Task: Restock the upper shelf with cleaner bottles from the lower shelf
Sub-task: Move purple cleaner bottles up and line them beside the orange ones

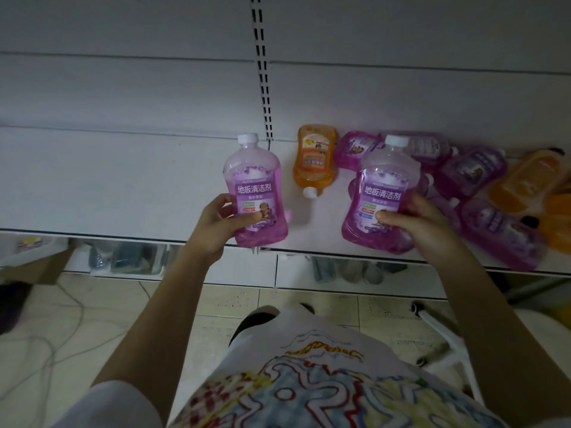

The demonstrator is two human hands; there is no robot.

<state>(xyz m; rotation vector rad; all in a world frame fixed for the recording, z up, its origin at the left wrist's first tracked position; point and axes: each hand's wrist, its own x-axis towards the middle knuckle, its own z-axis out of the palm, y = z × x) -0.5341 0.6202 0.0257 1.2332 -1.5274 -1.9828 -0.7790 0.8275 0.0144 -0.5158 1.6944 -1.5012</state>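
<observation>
My left hand (pixel 221 222) grips a purple cleaner bottle (pixel 255 180) with a white cap, held upright above the white shelf (pixel 123 186). A second purple cleaner bottle (pixel 386 186), also capped in white, stands upright in my right hand (pixel 414 222). Both labels face me. Behind and to the right, several purple bottles (pixel 472 171) lie on their sides on the shelf. An orange bottle (pixel 315 159) lies between my two hands with its cap toward me. More orange bottles (pixel 525 180) lie at the far right.
The white back panel (pixel 154 88) with a slotted upright (pixel 262 72) rises behind the shelf. Below the shelf edge, bins with dark items (pixel 129 257) sit near the tiled floor (pixel 92 319). Cables run across the floor at left. A white stand (pixel 441 332) is at lower right.
</observation>
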